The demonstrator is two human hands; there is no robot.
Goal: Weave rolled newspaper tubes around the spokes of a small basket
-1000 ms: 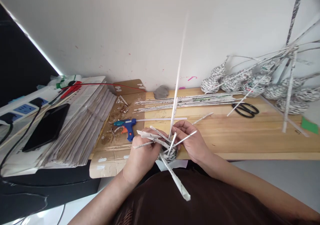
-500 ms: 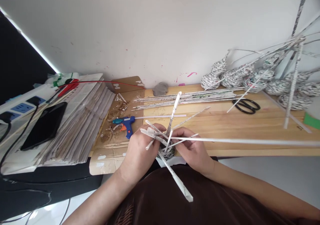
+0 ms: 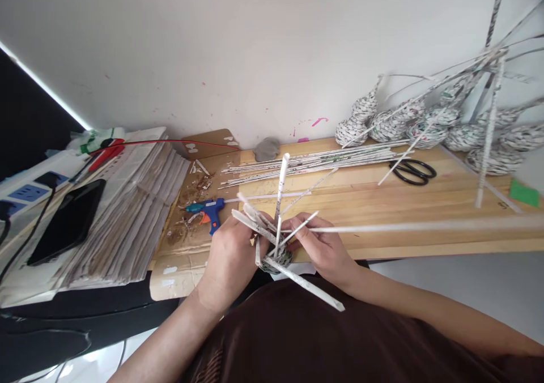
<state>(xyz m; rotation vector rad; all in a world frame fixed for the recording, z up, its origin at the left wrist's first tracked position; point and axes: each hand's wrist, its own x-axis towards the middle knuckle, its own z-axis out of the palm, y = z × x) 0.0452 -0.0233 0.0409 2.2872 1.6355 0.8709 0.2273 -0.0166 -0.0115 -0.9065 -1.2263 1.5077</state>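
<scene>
1. Small woven paper piece sat between the hands, by the tabletop's near edge. Couldn't tell if anything but the hands supported it.
2. Left hand: fingers closed on the piece's side, among the spokes, tips partly hidden. Looked like the steadying grip.
3. Right hand: thumb and fingers pinched the long paper tube near the weave, probably for close control. Far end ran off right, blurred.
4. Spokes splayed out: upright spoke away from the body, near spoke toward the brown shirt. Spread likely kept gaps open, but crowded the fingers.
5. Behind: tube bundle, laid lengthwise, probably for easy pickup. Black-handled scissors just beside its right end.
6. Right rear: woven gourd shapes by the wall, long ends sticking out; possible snag for the long tube.
7. Left: glue gun on stained cardboard, near the left hand. Phone and paper stack farther left, clear of the weave.
</scene>
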